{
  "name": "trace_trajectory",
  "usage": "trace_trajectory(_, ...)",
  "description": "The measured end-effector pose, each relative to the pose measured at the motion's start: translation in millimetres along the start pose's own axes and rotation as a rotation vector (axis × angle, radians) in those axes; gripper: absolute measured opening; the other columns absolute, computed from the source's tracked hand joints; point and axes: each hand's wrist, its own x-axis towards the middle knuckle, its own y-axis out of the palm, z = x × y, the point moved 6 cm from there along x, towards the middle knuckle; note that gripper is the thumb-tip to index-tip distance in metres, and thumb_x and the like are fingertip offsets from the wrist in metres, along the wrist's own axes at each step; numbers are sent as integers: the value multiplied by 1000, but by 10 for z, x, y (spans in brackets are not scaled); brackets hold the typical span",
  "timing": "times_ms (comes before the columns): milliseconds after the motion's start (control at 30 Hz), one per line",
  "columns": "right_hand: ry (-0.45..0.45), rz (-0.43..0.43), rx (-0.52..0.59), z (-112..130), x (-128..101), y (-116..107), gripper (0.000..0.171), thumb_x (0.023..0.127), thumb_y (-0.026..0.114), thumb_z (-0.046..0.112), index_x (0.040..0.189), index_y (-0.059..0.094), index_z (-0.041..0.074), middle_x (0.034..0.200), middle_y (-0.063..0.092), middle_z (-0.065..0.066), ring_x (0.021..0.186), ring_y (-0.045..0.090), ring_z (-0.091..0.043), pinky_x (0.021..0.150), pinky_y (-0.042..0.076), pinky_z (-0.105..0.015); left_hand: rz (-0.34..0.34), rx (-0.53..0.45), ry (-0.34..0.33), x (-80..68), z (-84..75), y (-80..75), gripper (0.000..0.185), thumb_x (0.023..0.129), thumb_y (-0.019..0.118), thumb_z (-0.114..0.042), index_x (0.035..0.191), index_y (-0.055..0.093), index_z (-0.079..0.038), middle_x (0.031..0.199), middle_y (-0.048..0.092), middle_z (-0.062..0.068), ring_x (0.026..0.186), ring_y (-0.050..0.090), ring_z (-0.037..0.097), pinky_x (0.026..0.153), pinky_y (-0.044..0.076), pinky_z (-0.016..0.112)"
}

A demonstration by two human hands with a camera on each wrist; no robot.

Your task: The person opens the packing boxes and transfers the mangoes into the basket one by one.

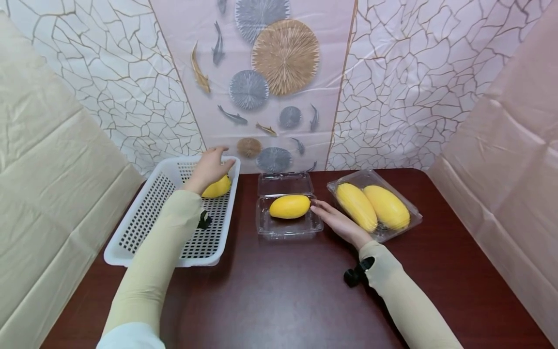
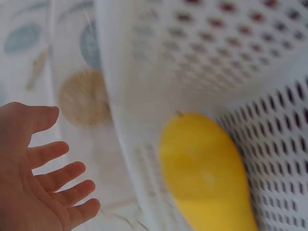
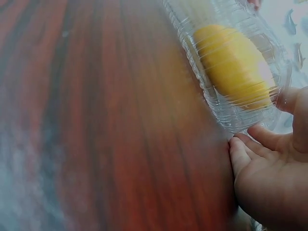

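Note:
In the head view my left hand is over the far right part of a white perforated basket. Its fingers are spread and hold nothing; a yellow mango lies in the basket below. In the left wrist view that mango leans near the basket wall, apart from the hand. A clear plastic clamshell box, lid raised at the back, contains one mango. Against the box's right side rest the extended fingertips of my right hand. The right wrist view shows this hand touching the box's end.
To the right, a clear plastic box contains two yellow mangoes and sits close beside my right hand. All stand on a dark red wooden table. A patterned cloth wall rises at the back.

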Motion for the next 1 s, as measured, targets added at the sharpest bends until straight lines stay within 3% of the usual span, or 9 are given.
trace_trajectory(167, 2, -12, 4, 7, 4, 1, 74, 104, 48, 51, 161, 21, 12, 166, 20, -8, 151, 18, -30, 121, 13, -54, 19, 74, 76, 48, -352, 102, 63, 104, 54, -32, 153, 35, 2, 154, 36, 27, 141, 37, 42, 115, 31, 53)
trace_trajectory(567, -11, -7, 27, 18, -15, 10, 73, 105, 47, 48, 161, 21, 8, 166, 19, -13, 151, 18, -33, 120, 13, -54, 130, 109, 241, 38, -1023, 393, 51, 105, 54, -34, 148, 48, -7, 148, 47, 17, 134, 47, 35, 111, 38, 48)
trace_trajectory(733, -14, -7, 36, 22, -9, 12, 71, 106, 47, 46, 160, 21, 8, 165, 20, -14, 151, 19, -33, 121, 14, -53, 199, 171, 261, -14, -1171, 591, 51, 105, 54, -36, 148, 48, -9, 148, 48, 14, 133, 49, 33, 109, 40, 47)
trace_trajectory(1000, 6, -11, 46, -14, 21, 18, 71, 105, 49, 48, 160, 23, 10, 165, 22, -9, 150, 21, -30, 121, 16, -50, 292, 264, 278, -137, -1233, 938, 55, 104, 54, -41, 151, 46, -13, 149, 49, 13, 134, 49, 32, 106, 44, 50)
